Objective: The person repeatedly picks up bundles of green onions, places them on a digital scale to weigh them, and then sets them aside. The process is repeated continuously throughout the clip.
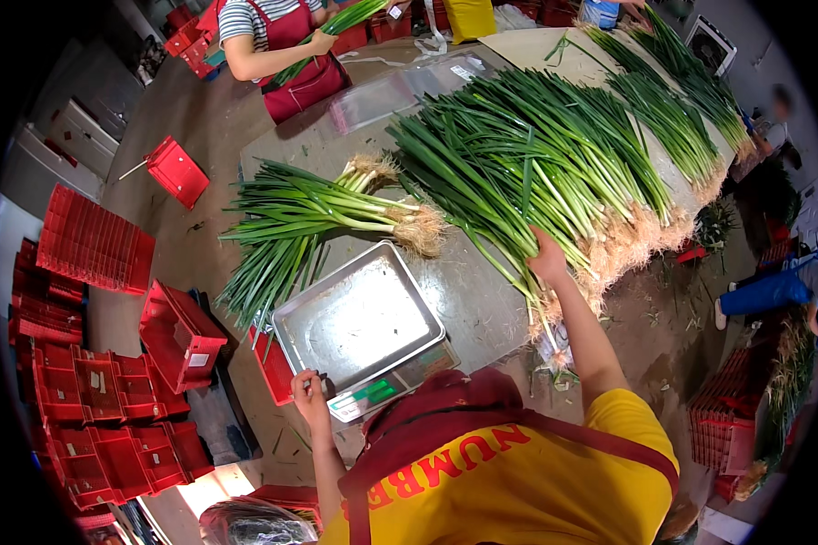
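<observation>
My right hand (547, 256) grips green onions (521, 238) at the near edge of a long pile (554, 163) with pale stalks and hairy roots. My left hand (311, 391) is closed round a small dark object I cannot make out, by the lower left corner of a steel tray (354, 318) on a scale (368, 395) with a green display. Behind the tray, smaller bundles of green onions (327, 204) lie crosswise on the metal table (459, 291), roots toward the right.
A co-worker in a red apron (291, 50) holds green onions across the table, near clear plastic bags (382, 100). Stacked red crates (95, 236) stand at left, a single crate (177, 171) on the floor. More people (777, 291) and crates (723, 418) are at right.
</observation>
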`<action>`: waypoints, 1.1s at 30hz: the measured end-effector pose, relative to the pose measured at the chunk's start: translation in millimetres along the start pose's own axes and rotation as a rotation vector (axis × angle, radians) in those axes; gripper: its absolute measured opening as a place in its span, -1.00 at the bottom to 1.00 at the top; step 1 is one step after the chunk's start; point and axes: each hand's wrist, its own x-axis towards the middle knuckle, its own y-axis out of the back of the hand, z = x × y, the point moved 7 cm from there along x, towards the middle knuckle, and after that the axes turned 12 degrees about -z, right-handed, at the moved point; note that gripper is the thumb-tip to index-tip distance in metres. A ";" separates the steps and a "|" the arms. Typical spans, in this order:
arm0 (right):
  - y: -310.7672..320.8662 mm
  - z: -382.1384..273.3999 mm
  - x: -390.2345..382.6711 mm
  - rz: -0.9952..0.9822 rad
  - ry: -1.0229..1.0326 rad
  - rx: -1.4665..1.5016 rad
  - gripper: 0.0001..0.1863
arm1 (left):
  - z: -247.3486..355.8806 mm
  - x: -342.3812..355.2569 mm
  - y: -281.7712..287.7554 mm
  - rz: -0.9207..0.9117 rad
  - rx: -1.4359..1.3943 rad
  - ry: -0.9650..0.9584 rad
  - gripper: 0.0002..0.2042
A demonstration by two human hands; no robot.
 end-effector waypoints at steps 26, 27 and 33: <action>-20.8 -74.8 -39.0 -0.521 -0.585 1.847 -0.69 | 22.9 -8.8 8.4 0.001 0.005 0.001 -0.91; -7.7 -92.1 -33.3 -0.522 -0.507 1.888 -0.63 | 21.6 -7.6 10.1 0.007 -0.012 0.010 -0.91; 78.6 -197.9 -26.4 -0.641 -0.101 1.952 -0.33 | 64.1 13.8 -10.3 -0.053 0.177 -0.150 -0.81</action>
